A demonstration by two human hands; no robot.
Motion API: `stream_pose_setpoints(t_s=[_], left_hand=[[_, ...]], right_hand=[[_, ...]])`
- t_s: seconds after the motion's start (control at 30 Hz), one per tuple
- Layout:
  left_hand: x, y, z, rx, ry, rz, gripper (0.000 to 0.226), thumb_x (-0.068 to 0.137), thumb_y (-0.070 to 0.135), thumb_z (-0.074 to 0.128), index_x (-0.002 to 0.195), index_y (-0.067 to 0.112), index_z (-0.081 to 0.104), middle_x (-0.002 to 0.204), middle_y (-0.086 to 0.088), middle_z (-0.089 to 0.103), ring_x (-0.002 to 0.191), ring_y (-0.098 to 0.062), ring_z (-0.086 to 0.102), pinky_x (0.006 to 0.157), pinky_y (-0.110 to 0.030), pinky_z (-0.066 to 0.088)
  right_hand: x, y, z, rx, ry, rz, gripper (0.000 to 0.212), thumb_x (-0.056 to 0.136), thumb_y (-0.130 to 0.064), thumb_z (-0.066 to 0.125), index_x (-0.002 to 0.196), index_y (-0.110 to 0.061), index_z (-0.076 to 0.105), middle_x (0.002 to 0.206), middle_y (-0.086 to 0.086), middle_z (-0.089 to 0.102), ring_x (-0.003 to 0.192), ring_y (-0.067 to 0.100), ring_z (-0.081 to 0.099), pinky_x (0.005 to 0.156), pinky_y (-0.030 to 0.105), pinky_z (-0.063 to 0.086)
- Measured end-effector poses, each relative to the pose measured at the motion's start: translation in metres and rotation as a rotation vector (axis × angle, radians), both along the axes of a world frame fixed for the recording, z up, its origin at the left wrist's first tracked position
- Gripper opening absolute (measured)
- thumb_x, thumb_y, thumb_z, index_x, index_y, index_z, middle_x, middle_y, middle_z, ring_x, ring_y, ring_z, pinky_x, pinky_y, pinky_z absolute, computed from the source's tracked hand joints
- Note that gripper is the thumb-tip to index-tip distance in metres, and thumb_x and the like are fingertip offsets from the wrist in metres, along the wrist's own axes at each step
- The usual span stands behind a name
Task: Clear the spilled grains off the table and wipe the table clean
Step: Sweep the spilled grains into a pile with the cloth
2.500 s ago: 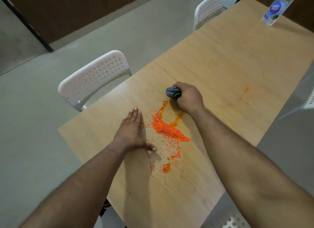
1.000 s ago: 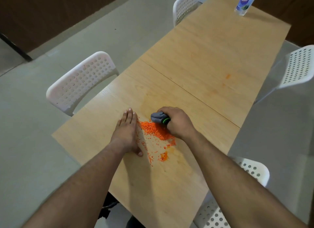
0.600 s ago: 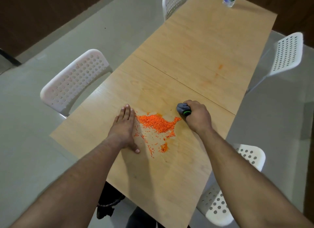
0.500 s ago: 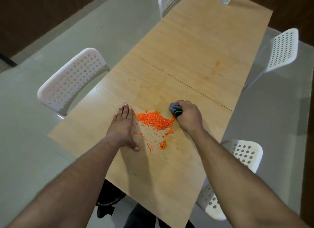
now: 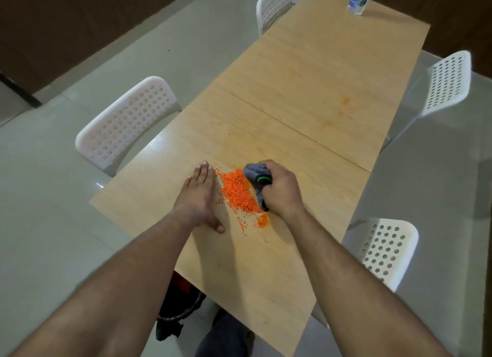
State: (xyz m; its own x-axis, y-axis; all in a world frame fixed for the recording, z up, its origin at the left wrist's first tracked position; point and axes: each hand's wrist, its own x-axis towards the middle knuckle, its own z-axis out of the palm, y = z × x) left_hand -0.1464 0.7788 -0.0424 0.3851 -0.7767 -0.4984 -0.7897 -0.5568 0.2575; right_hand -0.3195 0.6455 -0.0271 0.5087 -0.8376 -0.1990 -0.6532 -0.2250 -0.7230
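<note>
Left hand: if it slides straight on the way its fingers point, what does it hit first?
Nothing, likely. The left hand lies flat with its fingers aimed up the table; that line is bare wood. The grains lie beside it on its right, out of that line.

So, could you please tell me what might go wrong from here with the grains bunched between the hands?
1. Loose orange grains trail toward the near table edge; a hasty sweep could flick them to the floor.
2. The right hand grips the grey cloth against the pile; grains may slip past the flat left hand.
3. Orange smears farther up might be missed.
</note>
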Motion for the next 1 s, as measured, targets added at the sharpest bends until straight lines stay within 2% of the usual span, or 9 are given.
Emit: stream_pose_setpoints(t_s=[0.07, 0.2, 0.37, 0.5, 0.7, 0.87, 1.0], left_hand=[[0.000, -0.001, -0.001, -0.013, 0.007, 0.009, 0.183, 0.036, 0.063, 0.101, 0.165, 0.010, -0.017, 0.173, -0.006, -0.026, 0.160, -0.023, -0.020, 0.132, -0.042, 0.000], [-0.001, -0.002, -0.004, -0.015, 0.006, 0.011, 0.183, 0.036, 0.063, 0.101, 0.165, 0.010, -0.017, 0.173, -0.006, -0.026, 0.160, -0.022, -0.020, 0.132, -0.042, -0.002], [-0.001, 0.003, -0.007, -0.051, 0.013, 0.024, 0.181, 0.036, 0.065, 0.101, 0.166, 0.011, -0.014, 0.174, -0.004, -0.023, 0.161, -0.021, -0.018, 0.132, -0.041, -0.001], [0.001, 0.002, -0.009, -0.055, 0.015, 0.016, 0.180, 0.038, 0.064, 0.100, 0.166, 0.012, -0.015, 0.173, -0.003, -0.024, 0.161, -0.021, -0.018, 0.132, -0.040, -0.001], [0.003, 0.004, -0.011, -0.056, 0.038, 0.033, 0.183, 0.036, 0.066, 0.100, 0.165, 0.011, -0.018, 0.173, -0.002, -0.025, 0.160, -0.020, -0.020, 0.132, -0.040, 0.000], [0.006, 0.012, -0.004, -0.066, 0.033, 0.028, 0.182, 0.038, 0.072, 0.097, 0.164, 0.006, -0.017, 0.174, -0.009, -0.020, 0.161, -0.026, -0.016, 0.132, -0.039, 0.004], [0.014, 0.017, -0.004, -0.041, -0.005, 0.026, 0.183, 0.039, 0.079, 0.092, 0.163, 0.005, -0.020, 0.173, -0.009, -0.024, 0.161, -0.027, -0.019, 0.133, -0.043, 0.005]], right_hand=[[-0.015, -0.011, 0.003, -0.039, -0.002, -0.071, 0.055, 0.064, -0.007, 0.050, 0.112, -0.027, 0.068, 0.106, 0.002, 0.073, 0.098, 0.028, 0.070, 0.078, 0.046, 0.060], [-0.049, -0.022, -0.002, -0.101, 0.092, -0.173, 0.036, 0.086, -0.004, 0.057, 0.114, -0.023, 0.066, 0.110, 0.004, 0.069, 0.101, 0.028, 0.065, 0.080, 0.045, 0.059], [-0.053, 0.015, -0.026, -0.156, 0.228, -0.146, 0.040, 0.088, -0.010, 0.063, 0.126, -0.022, 0.062, 0.121, 0.003, 0.063, 0.109, 0.030, 0.060, 0.086, 0.041, 0.055], [-0.029, 0.055, -0.031, -0.144, 0.212, -0.165, 0.051, 0.085, -0.008, 0.062, 0.134, -0.021, 0.059, 0.125, 0.004, 0.060, 0.111, 0.032, 0.058, 0.088, 0.040, 0.054], [0.009, 0.087, -0.031, -0.042, 0.096, -0.146, 0.048, 0.083, -0.005, 0.066, 0.129, -0.020, 0.062, 0.123, 0.004, 0.062, 0.114, 0.030, 0.058, 0.091, 0.039, 0.052], [0.008, 0.069, -0.014, 0.032, -0.089, -0.193, 0.041, 0.086, 0.004, 0.062, 0.119, -0.019, 0.068, 0.114, 0.002, 0.071, 0.105, 0.021, 0.065, 0.084, 0.029, 0.051], [0.001, 0.019, -0.003, -0.052, -0.067, -0.288, 0.038, 0.089, 0.004, 0.065, 0.120, -0.017, 0.069, 0.112, 0.000, 0.070, 0.104, 0.020, 0.065, 0.080, 0.021, 0.041]])
